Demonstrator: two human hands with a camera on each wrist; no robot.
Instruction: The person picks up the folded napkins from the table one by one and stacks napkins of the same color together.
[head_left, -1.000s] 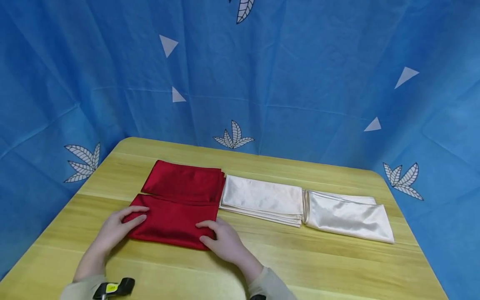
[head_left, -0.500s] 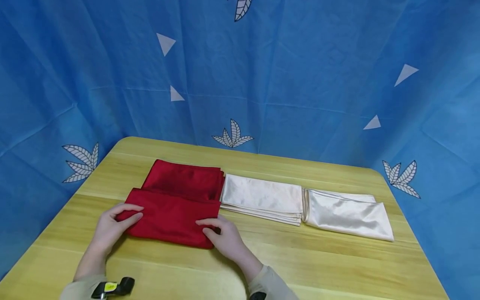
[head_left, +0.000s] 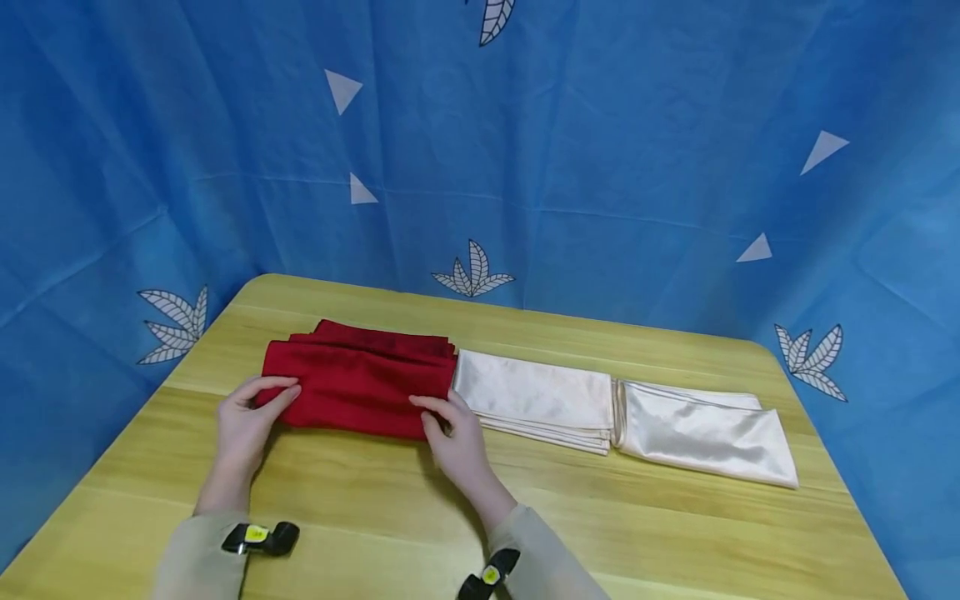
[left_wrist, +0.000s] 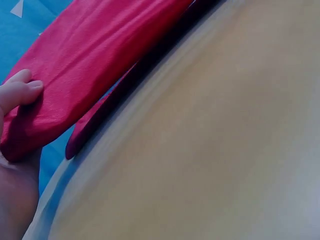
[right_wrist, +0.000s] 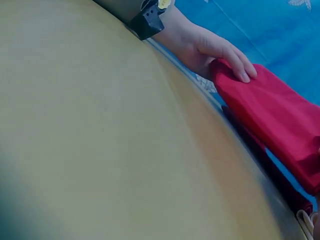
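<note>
A folded red satin cloth [head_left: 352,387] is raised off the tabletop between my two hands. My left hand [head_left: 243,421] pinches its left end, thumb in front. At the other end, the thumb and fingers of my right hand [head_left: 459,442] grip the cloth's right side. Behind it lies a second folded red cloth [head_left: 384,337], mostly covered by the held one in the head view. The left wrist view shows a gap between the held red cloth [left_wrist: 85,75] and the darker red cloth [left_wrist: 92,122] lying below. In the right wrist view my left hand [right_wrist: 212,50] holds the far end.
Right of the red cloths lies a folded white satin cloth [head_left: 532,390], and beside it another white one [head_left: 708,433]. All rest on a wooden table [head_left: 360,517] with rounded back corners. A blue patterned curtain [head_left: 600,167] hangs behind and around the sides.
Both hands have lifted the front red cloth and moved it away from me, so it now overlaps most of the rear red cloth. The white cloths stay put.
</note>
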